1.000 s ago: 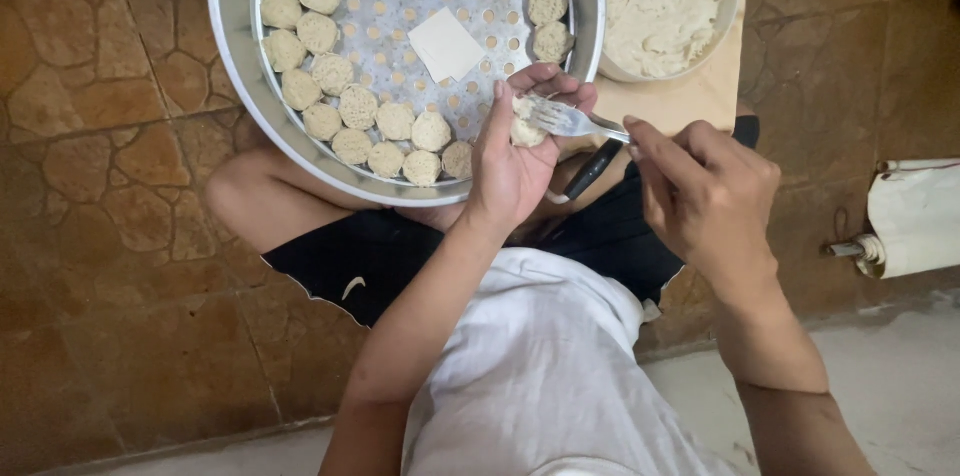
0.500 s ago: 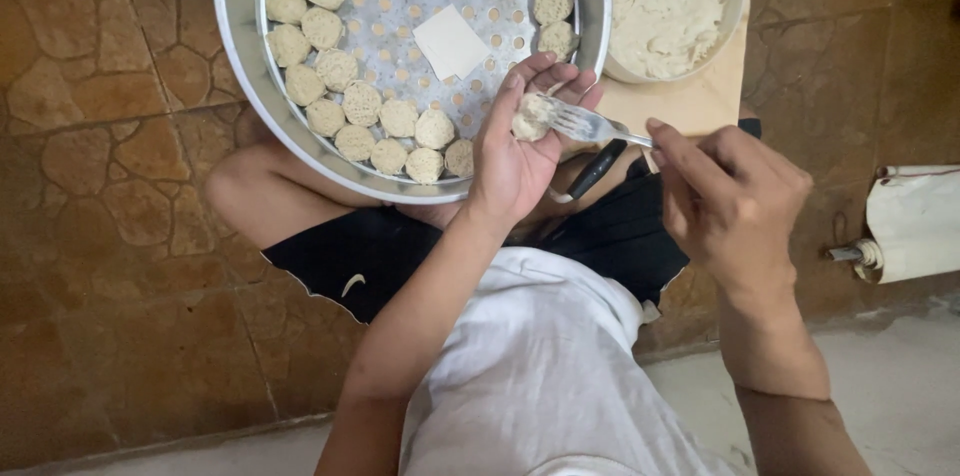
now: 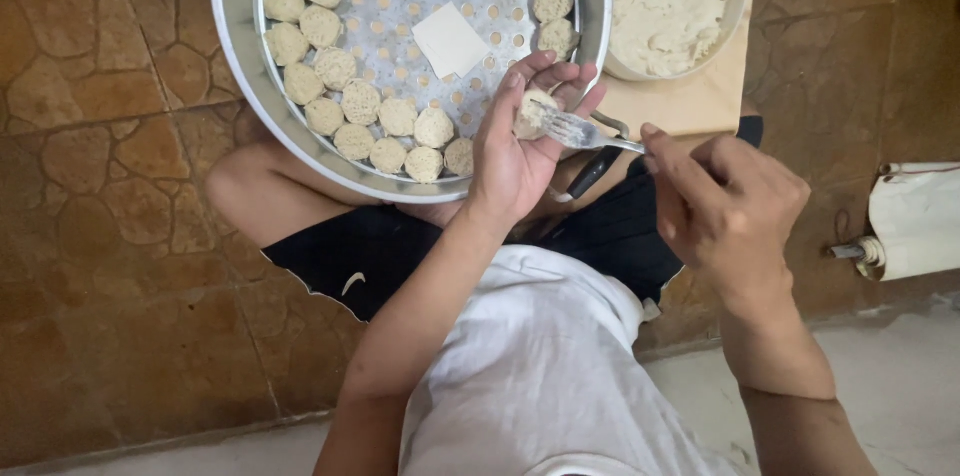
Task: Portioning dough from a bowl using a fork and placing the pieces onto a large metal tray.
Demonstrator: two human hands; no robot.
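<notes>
My left hand (image 3: pixel 520 141) cups a small pale dumpling (image 3: pixel 531 114) in its fingers, just over the near rim of a round metal steamer tray (image 3: pixel 240 56). My right hand (image 3: pixel 725 206) grips a metal fork (image 3: pixel 585 133), whose tines press into the dumpling. Several finished dumplings (image 3: pixel 370 106) line the tray's perforated floor along the edge. A white square wrapper (image 3: pixel 450 39) lies near the tray's middle. A bowl of pale filling (image 3: pixel 665 1) stands to the right of the tray.
The bowl rests on a light wooden board (image 3: pixel 685 101). I sit on a brown stone-pattern floor (image 3: pixel 90 196), knees under the tray, in black shorts and a white shirt. A roll of white plastic on a holder (image 3: pixel 915 226) sits at far right.
The view has shifted slightly; both hands keep their places, with the fork still working at the dumpling in my left hand.
</notes>
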